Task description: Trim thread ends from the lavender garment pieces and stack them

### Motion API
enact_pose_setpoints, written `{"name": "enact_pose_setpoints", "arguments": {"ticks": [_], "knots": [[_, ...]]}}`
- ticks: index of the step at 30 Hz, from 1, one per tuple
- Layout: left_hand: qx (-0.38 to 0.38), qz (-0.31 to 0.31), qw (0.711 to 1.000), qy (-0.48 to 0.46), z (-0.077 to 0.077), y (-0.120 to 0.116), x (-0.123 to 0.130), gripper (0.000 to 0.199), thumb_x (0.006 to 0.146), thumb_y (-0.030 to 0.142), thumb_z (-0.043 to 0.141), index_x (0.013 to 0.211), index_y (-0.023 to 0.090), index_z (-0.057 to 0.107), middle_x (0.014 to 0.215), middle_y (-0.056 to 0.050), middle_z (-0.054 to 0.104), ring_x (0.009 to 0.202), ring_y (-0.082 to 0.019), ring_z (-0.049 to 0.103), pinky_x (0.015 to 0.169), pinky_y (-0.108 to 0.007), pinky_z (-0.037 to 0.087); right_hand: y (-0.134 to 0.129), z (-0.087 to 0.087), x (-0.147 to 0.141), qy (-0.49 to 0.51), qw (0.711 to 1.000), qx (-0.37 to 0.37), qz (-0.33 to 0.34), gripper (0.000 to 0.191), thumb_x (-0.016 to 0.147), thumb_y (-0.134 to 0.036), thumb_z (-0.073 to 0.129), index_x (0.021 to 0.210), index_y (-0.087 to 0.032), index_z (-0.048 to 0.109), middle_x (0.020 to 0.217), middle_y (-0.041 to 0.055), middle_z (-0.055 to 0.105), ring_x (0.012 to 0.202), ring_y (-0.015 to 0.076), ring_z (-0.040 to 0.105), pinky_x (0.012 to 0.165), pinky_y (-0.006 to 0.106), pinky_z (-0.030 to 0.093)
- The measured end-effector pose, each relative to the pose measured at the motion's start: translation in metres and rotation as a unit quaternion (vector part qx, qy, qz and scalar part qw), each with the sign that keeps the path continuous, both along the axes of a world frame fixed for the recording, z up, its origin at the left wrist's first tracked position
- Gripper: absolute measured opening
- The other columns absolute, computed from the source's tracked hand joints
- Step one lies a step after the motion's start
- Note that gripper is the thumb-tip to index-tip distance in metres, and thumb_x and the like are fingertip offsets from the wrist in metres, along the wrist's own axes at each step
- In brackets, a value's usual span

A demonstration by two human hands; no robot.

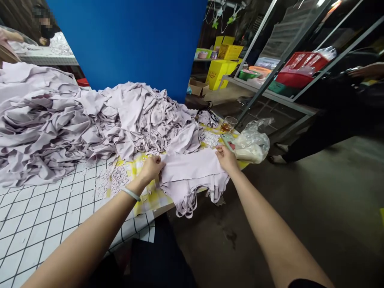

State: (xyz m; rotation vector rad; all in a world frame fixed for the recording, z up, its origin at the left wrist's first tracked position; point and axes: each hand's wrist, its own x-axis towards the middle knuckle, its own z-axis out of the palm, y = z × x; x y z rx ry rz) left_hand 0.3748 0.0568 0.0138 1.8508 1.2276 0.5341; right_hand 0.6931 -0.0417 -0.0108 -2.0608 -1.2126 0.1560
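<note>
A pale lilac strappy garment point(190, 170) lies spread at the table's corner, with more layers of the same cloth beneath it. Its thin loops and straps hang over the near edge. My left hand point(152, 167) pinches its left edge between thumb and fingers. At the opposite upper corner, my right hand point(225, 158) grips the fabric with bent fingers. Just behind rises a large heap of the same lilac fabric point(129, 116). Small cloth scraps point(115, 178) lie left of my left hand.
A clear plastic bag point(253, 142), a phone point(228, 142) and a glass of brown liquid point(228, 125) sit beyond my right hand. A blue panel point(129, 44) stands behind the heap. Metal shelving point(264, 90) and a person in dark clothes point(333, 108) are at right; another person is far left.
</note>
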Motion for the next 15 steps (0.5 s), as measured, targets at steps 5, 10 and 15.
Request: {"name": "enact_pose_setpoints", "arguments": {"ticks": [5, 10, 15], "knots": [[0.159, -0.080, 0.982, 0.060, -0.001, -0.027, 0.009, 0.034, 0.088, 0.017, 0.052, 0.121, 0.017, 0.061, 0.144, -0.012, 0.054, 0.138, -0.029, 0.042, 0.119, -0.048, 0.026, -0.005, 0.000, -0.025, -0.134, 0.989, -0.035, 0.054, 0.049, 0.094, -0.035, 0.044, 0.136, -0.012, 0.055, 0.148, 0.0186, 0.050, 0.143, 0.0336, 0.036, 0.118, 0.055, 0.023], [0.232, -0.113, 0.946, 0.197, -0.019, -0.047, 0.011, 0.066, 0.095, 0.049, 0.048, 0.150, 0.013, 0.040, 0.161, -0.016, 0.031, 0.151, -0.034, 0.023, 0.123, -0.060, 0.010, -0.010, -0.040, -0.030, -0.192, 0.961, -0.185, 0.077, 0.071, 0.094, -0.054, 0.023, 0.151, -0.015, 0.040, 0.157, 0.0129, 0.040, 0.148, 0.0313, 0.030, 0.119, 0.057, 0.026], [0.228, -0.079, 0.940, 0.240, -0.019, -0.045, -0.005, 0.079, 0.094, 0.064, 0.037, 0.154, 0.013, 0.034, 0.162, -0.016, 0.026, 0.153, -0.036, 0.014, 0.122, -0.065, 0.010, -0.012, -0.068, -0.006, -0.218, 0.960, -0.148, 0.096, 0.079, 0.081, -0.058, 0.030, 0.154, -0.028, 0.036, 0.156, 0.0087, 0.043, 0.145, 0.0338, 0.035, 0.113, 0.062, 0.034]]}}
